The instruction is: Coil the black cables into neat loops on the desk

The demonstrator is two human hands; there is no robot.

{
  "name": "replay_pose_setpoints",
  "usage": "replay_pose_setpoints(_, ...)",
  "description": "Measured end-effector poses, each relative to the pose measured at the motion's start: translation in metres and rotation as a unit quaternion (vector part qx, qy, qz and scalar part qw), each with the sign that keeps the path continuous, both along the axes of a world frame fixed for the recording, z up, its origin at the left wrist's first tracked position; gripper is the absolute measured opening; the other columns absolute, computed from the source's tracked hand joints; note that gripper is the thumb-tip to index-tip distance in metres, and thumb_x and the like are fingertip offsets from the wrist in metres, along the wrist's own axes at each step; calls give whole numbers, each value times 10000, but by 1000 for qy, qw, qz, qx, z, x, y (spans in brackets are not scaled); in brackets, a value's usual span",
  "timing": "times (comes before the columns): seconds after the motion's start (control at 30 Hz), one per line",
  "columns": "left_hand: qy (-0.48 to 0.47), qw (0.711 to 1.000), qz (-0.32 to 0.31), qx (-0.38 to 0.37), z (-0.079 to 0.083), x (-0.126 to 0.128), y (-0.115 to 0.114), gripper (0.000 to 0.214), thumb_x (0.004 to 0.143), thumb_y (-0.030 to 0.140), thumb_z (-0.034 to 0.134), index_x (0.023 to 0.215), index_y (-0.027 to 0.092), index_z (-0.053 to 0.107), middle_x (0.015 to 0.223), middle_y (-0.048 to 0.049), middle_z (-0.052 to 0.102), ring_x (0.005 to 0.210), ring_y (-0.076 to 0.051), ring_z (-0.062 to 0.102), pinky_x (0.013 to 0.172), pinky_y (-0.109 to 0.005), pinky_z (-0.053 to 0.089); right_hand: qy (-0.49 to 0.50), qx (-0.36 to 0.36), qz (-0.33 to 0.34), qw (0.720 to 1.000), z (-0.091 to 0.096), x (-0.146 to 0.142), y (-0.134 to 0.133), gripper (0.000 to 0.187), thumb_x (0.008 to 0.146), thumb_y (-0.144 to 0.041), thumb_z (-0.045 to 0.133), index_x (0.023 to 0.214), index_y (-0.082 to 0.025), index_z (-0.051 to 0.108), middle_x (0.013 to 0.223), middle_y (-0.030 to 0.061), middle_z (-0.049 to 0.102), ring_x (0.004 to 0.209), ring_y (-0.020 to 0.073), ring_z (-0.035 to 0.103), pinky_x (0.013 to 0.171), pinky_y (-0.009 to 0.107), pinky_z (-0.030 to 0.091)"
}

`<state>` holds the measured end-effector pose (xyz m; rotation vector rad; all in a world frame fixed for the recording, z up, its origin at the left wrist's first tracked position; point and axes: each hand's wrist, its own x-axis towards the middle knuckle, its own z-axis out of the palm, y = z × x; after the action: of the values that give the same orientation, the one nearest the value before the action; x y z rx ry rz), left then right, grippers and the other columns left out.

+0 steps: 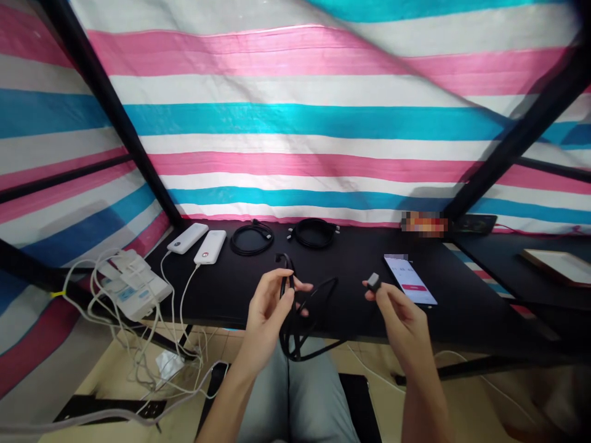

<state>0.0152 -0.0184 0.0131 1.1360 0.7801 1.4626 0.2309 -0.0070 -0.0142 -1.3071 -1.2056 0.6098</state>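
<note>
My left hand [270, 304] is closed around a black cable [302, 320] that loops down in front of the black table [351, 271]. My right hand [397, 311] pinches the cable's grey plug end [373, 282] between thumb and fingers. Both hands hover over the table's front edge. A phone [410, 281] with a lit screen lies on the table just right of my right hand.
Two white power banks [199, 243] lie at the back left with white leads running to a white power strip [132, 284]. Two coiled black cables [252, 239] [314, 234] rest near the striped tarp wall. Black frame poles slant up on both sides.
</note>
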Motion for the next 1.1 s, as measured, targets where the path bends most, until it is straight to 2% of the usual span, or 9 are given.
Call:
replay_pose_setpoints(0.1,-28,1000,-4,0,4,-4,1,267,868,326,526,1126,285,468,1003,-25,535,687,-130,646,359,-146,433,-17,-7,0,1000,-4,-5,6,303,821,-441,573,1005,-210,642,1003,76,676,903,222,632,858,401,476)
replay_pose_setpoints(0.23,-48,998,20,43,17,-13,4,196,888,310,492,1083,287,486,1022,-18,521,635,-106,644,318,-130,402,-61,-12,5,998,-13,3,12,314,827,-422,563,1042,-207,642,1074,92,658,950,229,625,837,411,499)
replay_pose_setpoints(0.33,-13,995,28,91,32,-17,6,148,884,309,502,1014,246,532,1057,-41,533,714,-131,659,407,-155,474,-65,-8,-2,998,-13,17,10,323,824,-434,555,1037,-213,655,1107,98,647,895,226,645,761,398,537)
replay_pose_setpoints(0.47,30,988,14,150,48,-10,4,132,894,285,483,979,227,565,1089,-57,530,889,-187,656,613,-241,560,-53,26,-32,998,5,13,-3,316,751,-402,652,1018,-236,678,1008,78,685,831,215,659,748,369,553)
replay_pose_setpoints(0.53,48,984,-6,174,49,-3,2,149,906,252,457,999,229,571,1094,-62,534,965,-202,635,722,-291,563,-64,24,62,996,18,-6,-13,347,735,-361,673,1065,-252,670,984,74,691,827,212,658,710,339,561)
replay_pose_setpoints(0.6,83,976,-11,201,47,5,-1,186,918,218,425,1027,230,574,1111,-71,542,1063,-212,588,865,-352,522,-81,20,201,976,29,-30,-23,421,716,-310,693,1132,-268,642,1110,81,652,923,229,637,715,330,563)
replay_pose_setpoints(0.7,149,962,7,229,43,11,-4,263,938,191,353,1076,234,572,1170,-84,534,1169,-209,512,1011,-403,411,-92,21,254,963,40,-62,-33,422,736,-242,672,1153,-284,621,1127,63,633,906,203,624,731,313,551)
replay_pose_setpoints(0.93,207,942,59,256,37,8,0,277,914,162,394,1109,249,570,1251,-82,506,1214,-215,474,1027,-391,382,-104,66,270,955,57,-79,-42,131,828,-153,552,879,-233,642,847,7,628,778,136,581,714,233,487)
replay_pose_setpoints(1.1,275,917,77,279,32,3,4,296,914,123,375,1082,252,581,1241,-65,536,1188,-186,503,965,-313,439,-75,44,252,964,55,-71,-43,188,886,-196,490,1004,-234,632,905,28,644,801,139,621,688,229,493)
